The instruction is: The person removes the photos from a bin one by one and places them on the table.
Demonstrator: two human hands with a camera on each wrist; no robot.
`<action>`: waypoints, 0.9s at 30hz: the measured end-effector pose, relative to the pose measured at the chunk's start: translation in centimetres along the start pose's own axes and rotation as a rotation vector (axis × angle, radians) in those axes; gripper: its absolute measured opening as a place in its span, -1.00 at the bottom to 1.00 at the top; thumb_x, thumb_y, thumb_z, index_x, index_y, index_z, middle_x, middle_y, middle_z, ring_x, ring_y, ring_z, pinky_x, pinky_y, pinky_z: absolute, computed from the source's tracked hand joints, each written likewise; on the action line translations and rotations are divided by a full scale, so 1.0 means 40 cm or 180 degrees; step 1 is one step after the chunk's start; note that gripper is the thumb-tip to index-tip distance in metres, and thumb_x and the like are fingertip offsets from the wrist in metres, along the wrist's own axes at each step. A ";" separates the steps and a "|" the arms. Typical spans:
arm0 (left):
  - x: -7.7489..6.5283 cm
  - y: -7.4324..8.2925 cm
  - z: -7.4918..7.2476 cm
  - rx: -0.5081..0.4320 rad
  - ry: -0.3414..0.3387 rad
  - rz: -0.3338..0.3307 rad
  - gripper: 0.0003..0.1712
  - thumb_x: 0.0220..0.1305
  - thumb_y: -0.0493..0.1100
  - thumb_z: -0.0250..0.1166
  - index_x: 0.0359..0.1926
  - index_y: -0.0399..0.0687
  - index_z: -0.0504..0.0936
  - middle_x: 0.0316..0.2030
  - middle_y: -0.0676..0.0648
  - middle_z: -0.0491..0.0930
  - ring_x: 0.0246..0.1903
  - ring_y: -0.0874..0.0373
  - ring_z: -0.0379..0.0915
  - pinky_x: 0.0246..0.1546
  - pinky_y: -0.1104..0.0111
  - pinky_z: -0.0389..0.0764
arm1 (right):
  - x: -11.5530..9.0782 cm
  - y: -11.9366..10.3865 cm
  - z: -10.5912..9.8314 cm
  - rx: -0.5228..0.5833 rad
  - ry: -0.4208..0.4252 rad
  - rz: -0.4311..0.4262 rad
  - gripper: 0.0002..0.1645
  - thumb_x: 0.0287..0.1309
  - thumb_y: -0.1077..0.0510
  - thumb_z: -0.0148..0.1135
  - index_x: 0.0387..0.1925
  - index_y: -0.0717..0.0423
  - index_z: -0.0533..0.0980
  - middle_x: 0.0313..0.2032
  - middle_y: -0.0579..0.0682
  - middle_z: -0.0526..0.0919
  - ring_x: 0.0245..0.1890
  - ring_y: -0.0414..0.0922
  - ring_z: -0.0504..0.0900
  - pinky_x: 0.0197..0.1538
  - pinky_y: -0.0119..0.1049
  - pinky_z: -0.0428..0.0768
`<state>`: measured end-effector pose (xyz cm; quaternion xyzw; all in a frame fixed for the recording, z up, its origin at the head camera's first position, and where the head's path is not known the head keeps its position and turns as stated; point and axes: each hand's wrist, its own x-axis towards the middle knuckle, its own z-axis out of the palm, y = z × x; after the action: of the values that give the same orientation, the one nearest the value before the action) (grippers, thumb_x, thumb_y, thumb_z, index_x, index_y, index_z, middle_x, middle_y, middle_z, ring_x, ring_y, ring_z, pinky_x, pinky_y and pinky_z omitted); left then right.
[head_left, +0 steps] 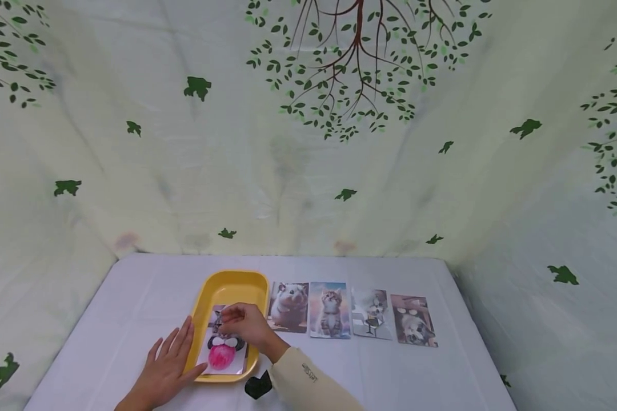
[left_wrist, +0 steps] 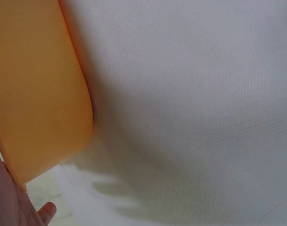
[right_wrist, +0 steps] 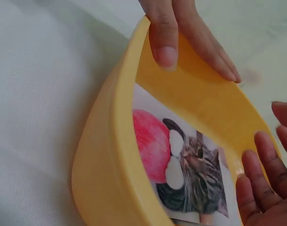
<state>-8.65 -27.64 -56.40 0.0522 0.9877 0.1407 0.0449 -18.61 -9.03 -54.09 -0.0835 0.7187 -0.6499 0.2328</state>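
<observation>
A yellow tray (head_left: 236, 279) holds a picture card (head_left: 229, 370) showing a tabby cat, white paw-like shapes and a round pink shape. My left hand (head_left: 167, 362) rests against the tray's left rim with its fingers straight. In the right wrist view, the left thumb (right_wrist: 166, 54) reaches over the rim. My right hand (head_left: 249, 325) is above the upper part of the card in the tray. Its fingers (right_wrist: 270, 165) are loosely bent beside the cat picture (right_wrist: 200, 174), with nothing visible between them. The left wrist view shows mostly the tray's outer wall (left_wrist: 39, 94).
Right of the tray, several picture cards lie in a row: a hamster (head_left: 289, 307), a kitten (head_left: 330, 310), a greyish card (head_left: 372, 314) and an animal lying down (head_left: 415, 321). A white cloth (head_left: 391, 377) covers the table. A leaf-patterned curtain (head_left: 288, 171) stands behind it.
</observation>
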 end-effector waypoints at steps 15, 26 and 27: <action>-0.005 0.001 0.002 0.0050 0.0047 -0.0028 0.11 0.20 0.34 0.16 0.44 -0.38 0.00 0.47 -0.19 -0.10 0.32 -0.30 -0.08 0.25 -0.27 -0.14 | 0.046 0.034 0.065 -0.0346 0.0640 0.0206 -0.74 0.00 0.36 0.40 -0.21 0.18 0.59 -0.51 -0.18 0.55 -0.52 -0.26 0.52 -0.36 -0.38 0.62; 0.001 0.008 0.000 0.0087 -0.0037 -0.0101 0.16 0.17 0.38 0.15 0.45 -0.37 -0.01 0.46 -0.23 -0.07 0.32 -0.33 -0.08 0.25 -0.29 -0.14 | 0.056 0.059 0.084 -0.1170 0.1224 0.0339 -0.47 -0.07 0.23 0.48 0.02 0.10 0.56 -0.37 -0.23 0.58 -0.22 -0.21 0.49 0.00 -0.24 0.56; 0.001 0.008 -0.001 0.0085 -0.0042 -0.0105 0.15 0.17 0.38 0.15 0.45 -0.37 0.00 0.46 -0.23 -0.07 0.33 -0.32 -0.09 0.26 -0.28 -0.14 | 0.058 0.061 0.086 -0.1227 0.1247 0.0369 -0.47 -0.05 0.22 0.47 0.04 0.09 0.55 -0.35 -0.23 0.57 -0.18 -0.18 0.47 0.05 -0.22 0.54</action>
<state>-8.66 -27.34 -56.26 0.0374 0.9899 0.1263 0.0531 -18.68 -12.73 -57.14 0.0421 0.8639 -0.4906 0.1060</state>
